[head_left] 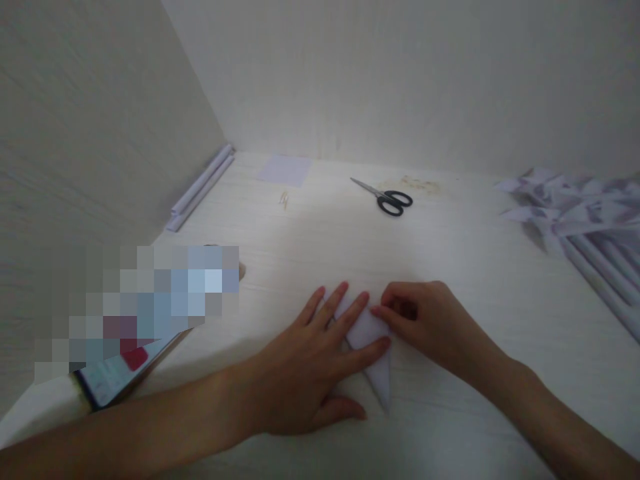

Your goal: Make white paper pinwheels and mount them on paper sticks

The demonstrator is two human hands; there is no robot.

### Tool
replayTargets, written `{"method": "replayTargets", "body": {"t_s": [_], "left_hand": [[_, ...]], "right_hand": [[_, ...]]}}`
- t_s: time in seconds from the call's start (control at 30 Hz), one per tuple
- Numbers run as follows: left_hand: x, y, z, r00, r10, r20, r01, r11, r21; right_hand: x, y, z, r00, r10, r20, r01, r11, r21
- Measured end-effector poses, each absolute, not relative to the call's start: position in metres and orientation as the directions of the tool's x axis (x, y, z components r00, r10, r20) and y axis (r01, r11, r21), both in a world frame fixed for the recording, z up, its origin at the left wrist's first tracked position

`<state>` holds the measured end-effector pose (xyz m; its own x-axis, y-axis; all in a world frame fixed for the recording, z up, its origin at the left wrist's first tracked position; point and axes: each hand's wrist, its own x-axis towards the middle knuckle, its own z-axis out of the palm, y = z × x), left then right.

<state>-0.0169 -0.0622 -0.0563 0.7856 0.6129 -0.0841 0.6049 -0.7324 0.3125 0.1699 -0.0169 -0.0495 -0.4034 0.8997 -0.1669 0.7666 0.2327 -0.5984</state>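
Paper [367,328], folded into a tapering shape, lies on the tabletop [450,420] directly in front of the person, partly under the left hand [305,370]. It should handle as something very light and thin, easy to bend and quick to take a crease, probably a little stiffer where layers overlap. With so little weight it could slide on the smooth-looking surface or spring open along a fold, so a flat palm or spread fingers would steady it best. The free edge on the right seems the natural place to pinch; a hard pull there might tear or wrinkle it.

In looks it is plain white, faintly lilac in this dim light, with no print visible. One narrow point aims toward the person, and the right edge runs fairly straight up from it. Fingers cover much of the left side, so the full outline and number of layers cannot be told.

The left hand is spread wide, its fingers across the sheet. The right hand [425,317] is bent narrow, thumb and forefinger close together at the right edge; whether they grip it, I cannot tell.
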Motion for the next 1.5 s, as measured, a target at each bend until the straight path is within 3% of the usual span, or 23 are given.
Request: {"method": "replayTargets", "body": {"t_s": [0.2,0.3,0.43,0.6,0.9,1.13,1.5], "left_hand": [[-0.016,-0.063,-0.056,0.789,0.609,-0.085,0.605,-0.744,0.283],[-0.016,-0.063,-0.056,0.787,0.612,-0.081,0.608,-0.746,0.271],[-0.015,-0.064,-0.056,0.785,0.614,-0.085,0.613,-0.749,0.251],[-0.016,-0.063,-0.057,0.788,0.611,-0.076,0.609,-0.757,0.236],[-0.016,-0.065,-0.058,0.781,0.620,-0.069,0.618,-0.754,0.225],[-0.016,-0.063,-0.057,0.772,0.630,-0.089,0.631,-0.741,0.230],[-0.016,-0.063,-0.056,0.755,0.647,-0.110,0.652,-0.721,0.235]], "right_hand": [[0.178,-0.042,-0.053,-0.460,0.866,0.195,0.749,0.497,-0.437],[0.188,-0.067,-0.049,-0.676,0.674,0.296,0.572,0.734,-0.366],[0.199,-0.096,-0.043,-0.821,0.477,0.315,0.434,0.879,-0.198],[0.198,-0.109,-0.049,-0.804,0.526,0.278,0.513,0.849,-0.125],[0.197,-0.115,-0.062,-0.777,0.586,0.229,0.577,0.809,-0.113],[0.189,-0.120,-0.068,-0.707,0.633,0.315,0.623,0.769,-0.145],[0.179,-0.127,-0.071,-0.611,0.658,0.440,0.698,0.710,-0.092]]}}
